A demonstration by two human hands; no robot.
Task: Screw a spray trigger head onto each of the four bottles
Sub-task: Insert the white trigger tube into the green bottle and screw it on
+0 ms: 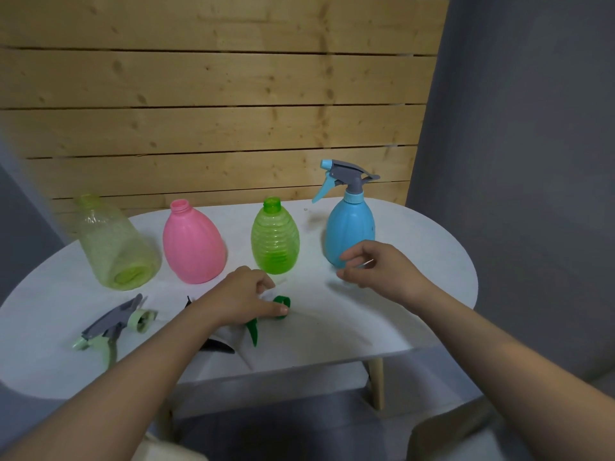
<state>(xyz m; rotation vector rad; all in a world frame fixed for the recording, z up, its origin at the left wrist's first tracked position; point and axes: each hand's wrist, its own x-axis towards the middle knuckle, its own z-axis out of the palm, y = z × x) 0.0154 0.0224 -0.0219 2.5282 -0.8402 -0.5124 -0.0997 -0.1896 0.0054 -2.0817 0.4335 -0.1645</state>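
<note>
Dark green and white plastic trigger head [282,302]: body largely hidden under the left hand [244,294]. Black-tipped trigger head [218,346]: mostly concealed behind the left forearm. Pale green ribbed clear bottle [114,242] and grey-and-mint trigger head [114,322]: motion-blurred, detail unreadable.

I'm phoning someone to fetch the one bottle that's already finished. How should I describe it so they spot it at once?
On the white oval table, four bottles stand in a row before the wooden slat wall. Take the one at the right end: the solid blue bottle, just beyond the right hand. It alone wears a spray trigger head, grey and blue; the other three have open necks.
</note>
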